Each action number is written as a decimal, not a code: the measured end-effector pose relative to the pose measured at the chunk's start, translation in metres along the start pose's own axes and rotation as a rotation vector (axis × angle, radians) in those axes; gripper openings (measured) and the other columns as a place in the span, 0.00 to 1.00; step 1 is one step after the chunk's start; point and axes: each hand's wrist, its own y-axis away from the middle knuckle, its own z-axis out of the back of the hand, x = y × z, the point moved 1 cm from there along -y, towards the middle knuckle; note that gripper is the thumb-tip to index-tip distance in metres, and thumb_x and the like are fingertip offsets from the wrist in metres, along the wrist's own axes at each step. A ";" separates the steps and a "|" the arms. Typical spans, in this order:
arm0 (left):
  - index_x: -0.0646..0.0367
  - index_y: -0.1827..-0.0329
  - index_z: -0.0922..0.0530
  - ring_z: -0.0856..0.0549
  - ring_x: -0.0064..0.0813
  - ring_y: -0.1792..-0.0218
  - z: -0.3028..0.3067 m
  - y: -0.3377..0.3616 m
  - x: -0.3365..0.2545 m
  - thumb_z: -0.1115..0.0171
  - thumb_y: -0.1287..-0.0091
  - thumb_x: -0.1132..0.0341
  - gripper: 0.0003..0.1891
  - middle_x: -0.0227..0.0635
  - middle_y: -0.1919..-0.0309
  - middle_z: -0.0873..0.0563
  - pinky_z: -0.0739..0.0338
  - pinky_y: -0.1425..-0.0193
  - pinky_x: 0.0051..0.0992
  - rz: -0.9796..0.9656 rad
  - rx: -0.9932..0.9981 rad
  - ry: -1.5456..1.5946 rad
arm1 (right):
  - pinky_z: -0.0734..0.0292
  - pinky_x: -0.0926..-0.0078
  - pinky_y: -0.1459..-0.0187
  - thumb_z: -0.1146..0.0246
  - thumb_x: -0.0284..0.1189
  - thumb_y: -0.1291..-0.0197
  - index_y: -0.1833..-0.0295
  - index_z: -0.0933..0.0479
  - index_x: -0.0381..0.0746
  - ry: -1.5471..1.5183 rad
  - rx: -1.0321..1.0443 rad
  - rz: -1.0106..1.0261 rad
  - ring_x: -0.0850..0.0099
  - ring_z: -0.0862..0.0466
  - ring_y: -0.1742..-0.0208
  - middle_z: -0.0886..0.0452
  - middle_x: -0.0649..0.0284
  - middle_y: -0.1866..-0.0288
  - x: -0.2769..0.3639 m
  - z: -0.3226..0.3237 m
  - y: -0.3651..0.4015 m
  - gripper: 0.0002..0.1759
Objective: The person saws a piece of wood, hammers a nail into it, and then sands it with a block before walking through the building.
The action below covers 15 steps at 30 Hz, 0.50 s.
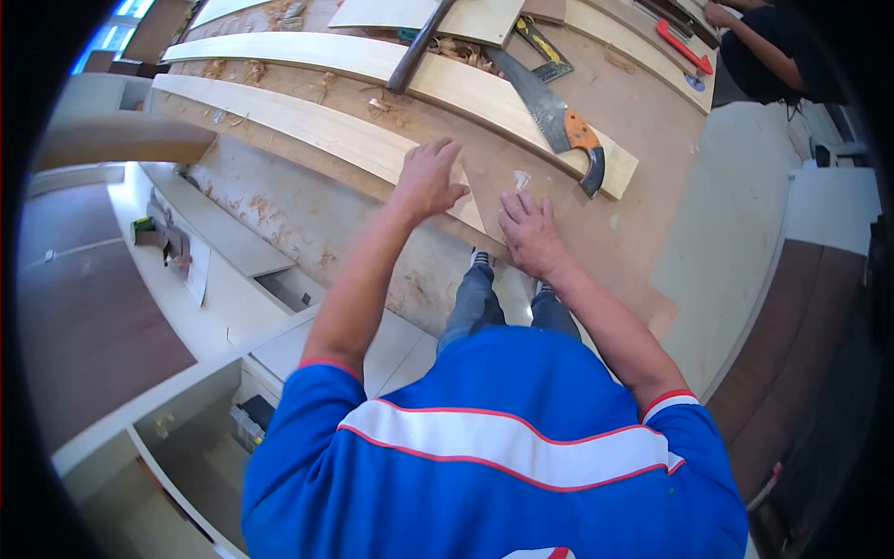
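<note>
Your blue shirt (503, 438) is filling the bottom of the view, and both bare arms are reaching out over the workbench (298, 219). Your left hand (430, 177) is lying open, fingers spread, on the near end of the long pale board (307, 126) without gripping it, while your right hand (531, 231) is resting flat and open on the bench just beside that same end, holding nothing. Beyond your hands a handsaw (549, 112) with an orange handle is lying across the next board (372, 61), and another person's arm (750, 37) is showing at the far right corner
</note>
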 end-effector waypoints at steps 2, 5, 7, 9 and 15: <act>0.63 0.27 0.27 0.22 0.59 0.31 -0.001 0.044 -0.020 0.20 0.43 0.60 0.40 0.55 0.33 0.20 0.29 0.26 0.49 0.079 -0.250 0.101 | 0.45 0.30 0.21 0.34 0.35 0.35 0.28 0.22 0.39 -0.021 -0.009 0.043 0.51 0.38 0.15 0.31 0.54 0.18 -0.005 0.009 0.003 0.30; 0.67 0.30 0.25 0.22 0.59 0.33 -0.038 0.140 -0.056 0.21 0.41 0.59 0.37 0.58 0.35 0.20 0.25 0.30 0.49 0.394 -0.342 0.020 | 0.46 0.30 0.20 0.33 0.36 0.35 0.29 0.21 0.39 -0.059 -0.052 0.086 0.51 0.38 0.15 0.31 0.53 0.18 -0.019 0.016 0.012 0.29; 0.67 0.32 0.24 0.20 0.59 0.35 -0.078 0.206 -0.086 0.22 0.39 0.58 0.35 0.60 0.38 0.18 0.24 0.32 0.49 0.657 -0.211 0.009 | 0.46 0.31 0.20 0.33 0.36 0.35 0.29 0.21 0.39 -0.115 -0.065 0.087 0.51 0.39 0.14 0.31 0.53 0.18 -0.033 0.019 0.028 0.29; 0.68 0.36 0.21 0.17 0.61 0.39 -0.116 0.258 -0.123 0.24 0.39 0.55 0.33 0.62 0.43 0.15 0.21 0.35 0.49 0.892 0.002 0.085 | 0.45 0.32 0.20 0.33 0.37 0.35 0.29 0.21 0.39 -0.152 -0.093 0.079 0.50 0.38 0.15 0.30 0.53 0.18 -0.047 0.026 0.053 0.29; 0.66 0.42 0.16 0.12 0.60 0.44 -0.182 0.349 -0.196 0.25 0.39 0.48 0.31 0.62 0.47 0.11 0.18 0.38 0.49 0.987 0.700 0.282 | 0.33 0.44 0.25 0.31 0.35 0.36 0.31 0.21 0.35 -0.249 -0.204 -0.003 0.45 0.22 0.27 0.19 0.46 0.30 -0.094 0.074 0.175 0.29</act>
